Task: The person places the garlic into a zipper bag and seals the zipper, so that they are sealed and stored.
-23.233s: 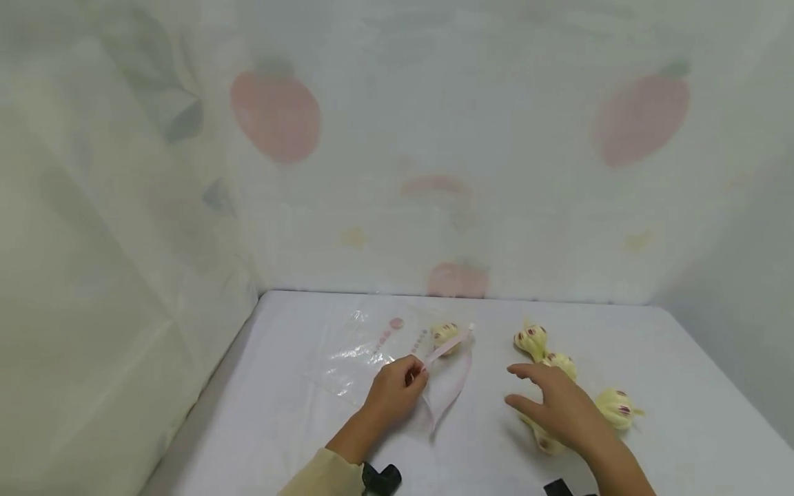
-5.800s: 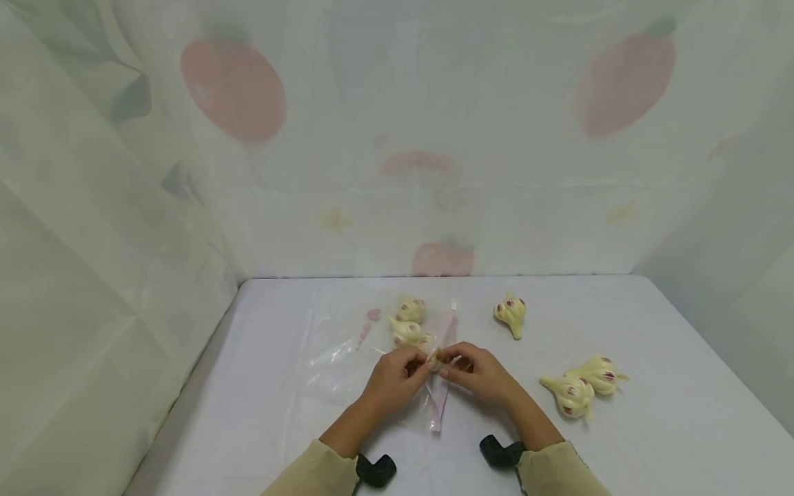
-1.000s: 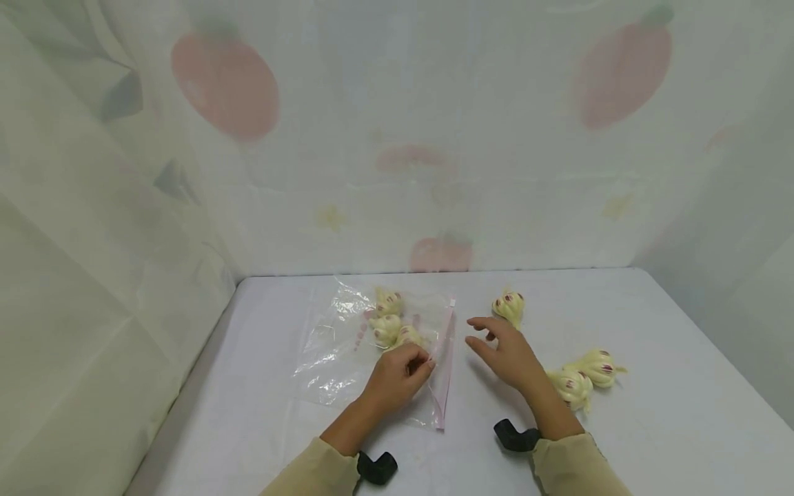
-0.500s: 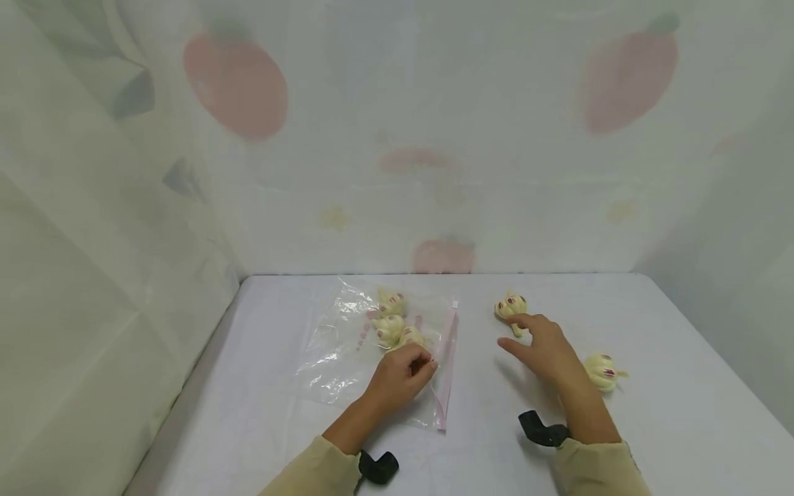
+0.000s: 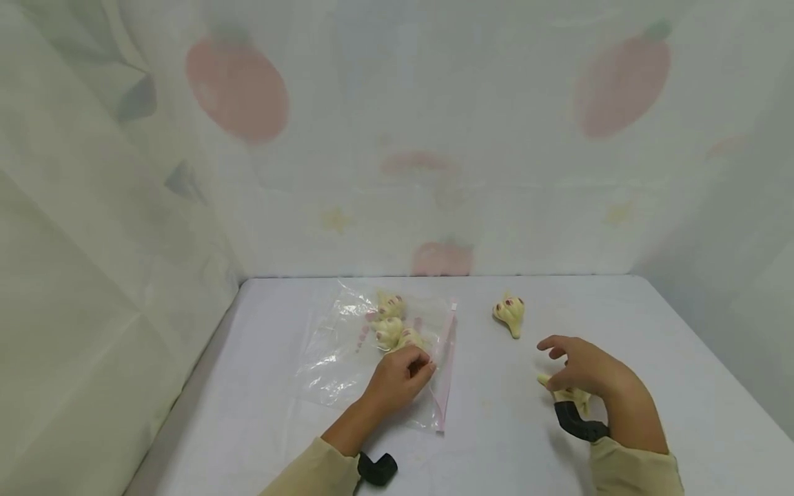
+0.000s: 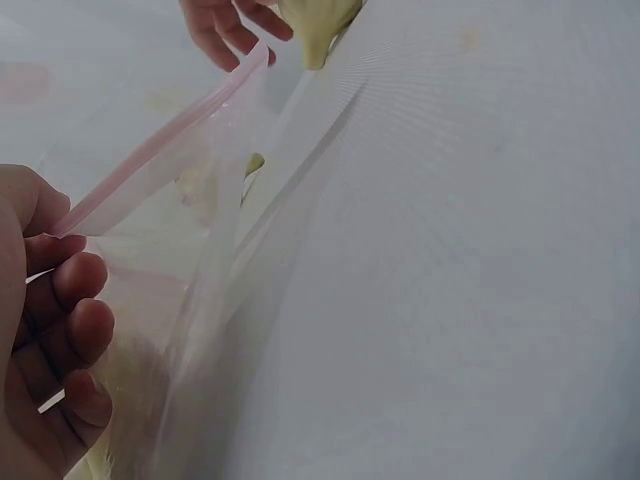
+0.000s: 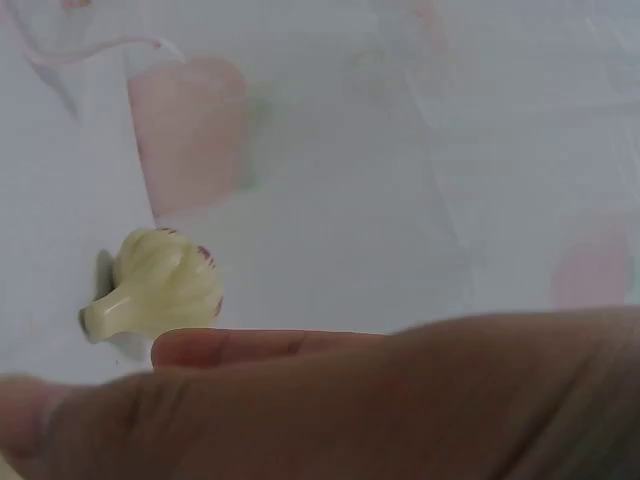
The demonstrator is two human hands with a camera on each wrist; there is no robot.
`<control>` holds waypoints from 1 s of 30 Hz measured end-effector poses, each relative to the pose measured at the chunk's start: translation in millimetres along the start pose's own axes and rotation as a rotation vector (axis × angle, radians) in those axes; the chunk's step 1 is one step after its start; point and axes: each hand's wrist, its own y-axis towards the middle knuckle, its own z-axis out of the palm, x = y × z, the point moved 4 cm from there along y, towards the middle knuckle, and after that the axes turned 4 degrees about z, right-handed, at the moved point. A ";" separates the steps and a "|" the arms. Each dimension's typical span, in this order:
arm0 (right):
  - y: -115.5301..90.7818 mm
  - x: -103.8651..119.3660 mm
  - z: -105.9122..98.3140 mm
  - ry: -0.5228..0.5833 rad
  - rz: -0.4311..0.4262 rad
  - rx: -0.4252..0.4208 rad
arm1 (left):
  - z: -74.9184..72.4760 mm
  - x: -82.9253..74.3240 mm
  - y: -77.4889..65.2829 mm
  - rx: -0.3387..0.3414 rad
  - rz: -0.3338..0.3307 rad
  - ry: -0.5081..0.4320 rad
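My left hand (image 5: 397, 379) pinches the pink zip edge (image 6: 150, 150) of a clear zip bag (image 5: 329, 375), holding its mouth raised in the left wrist view. Three pale yellow garlic bulbs with purple streaks lie in the bag, one of them a bulb (image 5: 388, 332) in the middle. To the right, my right hand (image 5: 589, 368) hovers over a garlic bulb (image 5: 573, 397), thumb and fingers apart, partly hiding it. A further bulb seen there earlier is hidden behind this hand. Another garlic bulb (image 5: 510, 313) lies alone farther back, stem toward me.
The white table (image 5: 484, 441) meets a fruit-printed cloth wall (image 5: 527, 227) at the back and a pale cloth (image 5: 124, 310) on the left. Black curved pieces are on both wrists, such as the left wrist piece (image 5: 377, 470).
Three bulbs now lie in the bag, against one at the start. In the last second my right hand moved from beside the bag rightward over the right-hand bulbs. My left hand stayed put.
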 end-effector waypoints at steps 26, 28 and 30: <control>25.3 38.3 34.9 0.068 -0.260 -0.141 | -0.6 0.2 0.1 0.009 -0.008 -0.003; 28.0 42.9 38.5 0.072 -0.285 -0.163 | -0.2 0.6 -0.1 0.008 -0.011 -0.007; 29.3 44.7 40.6 0.075 -0.278 -0.171 | -0.4 0.3 0.2 0.013 -0.020 -0.002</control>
